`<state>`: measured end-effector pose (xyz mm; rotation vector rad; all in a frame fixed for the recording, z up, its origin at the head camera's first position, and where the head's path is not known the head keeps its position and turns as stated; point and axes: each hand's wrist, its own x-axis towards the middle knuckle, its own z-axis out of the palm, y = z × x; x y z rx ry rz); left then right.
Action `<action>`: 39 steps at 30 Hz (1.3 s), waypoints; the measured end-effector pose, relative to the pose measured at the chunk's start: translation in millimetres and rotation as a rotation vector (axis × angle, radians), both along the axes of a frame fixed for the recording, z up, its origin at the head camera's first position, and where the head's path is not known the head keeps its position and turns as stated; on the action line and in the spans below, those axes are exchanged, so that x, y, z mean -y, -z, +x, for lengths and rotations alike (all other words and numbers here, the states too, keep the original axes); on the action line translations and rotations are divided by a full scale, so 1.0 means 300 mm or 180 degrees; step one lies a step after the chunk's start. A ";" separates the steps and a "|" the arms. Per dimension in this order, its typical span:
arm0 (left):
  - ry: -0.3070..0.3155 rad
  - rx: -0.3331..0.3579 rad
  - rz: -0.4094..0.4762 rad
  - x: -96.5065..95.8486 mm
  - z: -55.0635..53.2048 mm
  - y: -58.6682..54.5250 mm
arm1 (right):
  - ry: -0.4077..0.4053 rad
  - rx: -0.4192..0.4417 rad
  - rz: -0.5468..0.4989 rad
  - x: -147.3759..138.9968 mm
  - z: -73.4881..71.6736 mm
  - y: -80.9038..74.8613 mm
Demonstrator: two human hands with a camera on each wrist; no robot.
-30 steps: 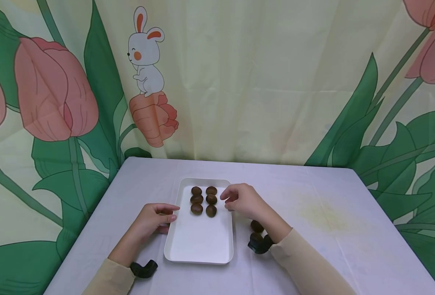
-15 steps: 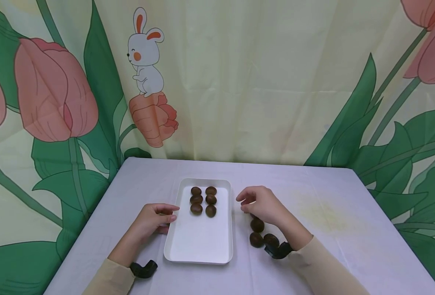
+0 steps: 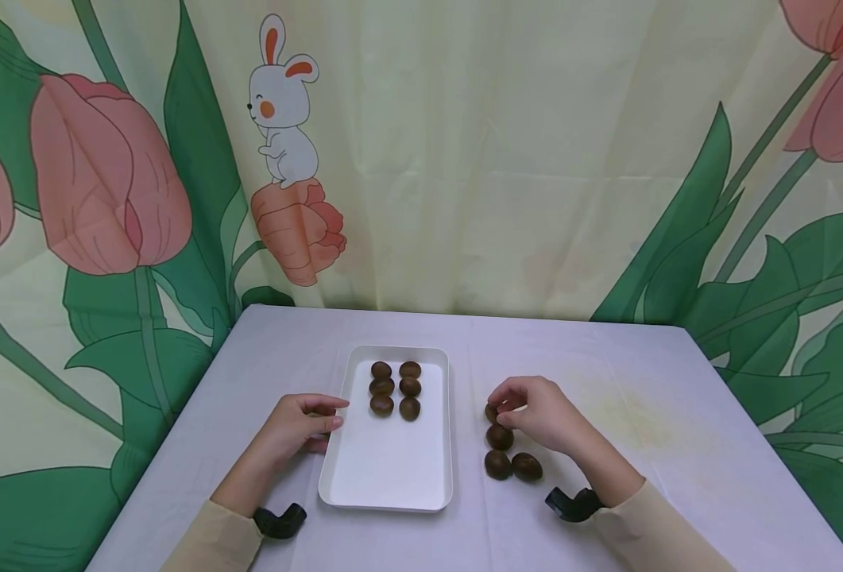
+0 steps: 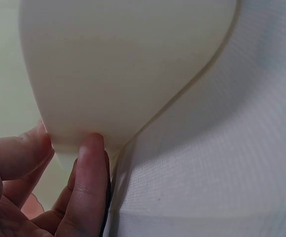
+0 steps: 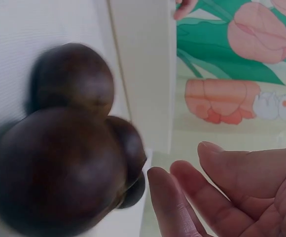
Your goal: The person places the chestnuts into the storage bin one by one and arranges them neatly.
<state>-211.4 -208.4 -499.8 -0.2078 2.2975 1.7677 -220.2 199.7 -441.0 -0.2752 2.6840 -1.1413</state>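
Note:
In the head view my left hand (image 3: 295, 425) holds the left rim of a white tray (image 3: 385, 485). The left wrist view shows digits at the tray's rim and one finger against its outer wall (image 4: 118, 89). Two columns of brown chestnuts (image 3: 381, 387) lie in the tray's far half. My right hand (image 3: 539, 413) is bent over the farthest chestnut (image 3: 491, 412) of a group on the cloth, partly hiding it. In the right wrist view its fingertips (image 5: 159, 180) are apart, close beside the small far chestnut (image 5: 133, 192), with nothing between them.
Three nearer chestnuts of the group, one in the middle (image 3: 499, 437) and two in front (image 3: 527, 467), sit right of the tray on a white tablecloth (image 3: 643, 492). A printed curtain (image 3: 464, 159) hangs behind the table. Black wrist cameras (image 3: 574, 504) sit below both hands.
My right hand has moved from the tray's right edge, rightward and nearer, to the farthest loose chestnut. Loose chestnuts its arm covered now show. The left hand and tray stay put.

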 end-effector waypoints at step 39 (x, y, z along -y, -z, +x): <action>0.0027 -0.0023 0.0008 0.003 0.002 0.001 | -0.0388 0.0476 -0.0147 -0.141 0.152 0.087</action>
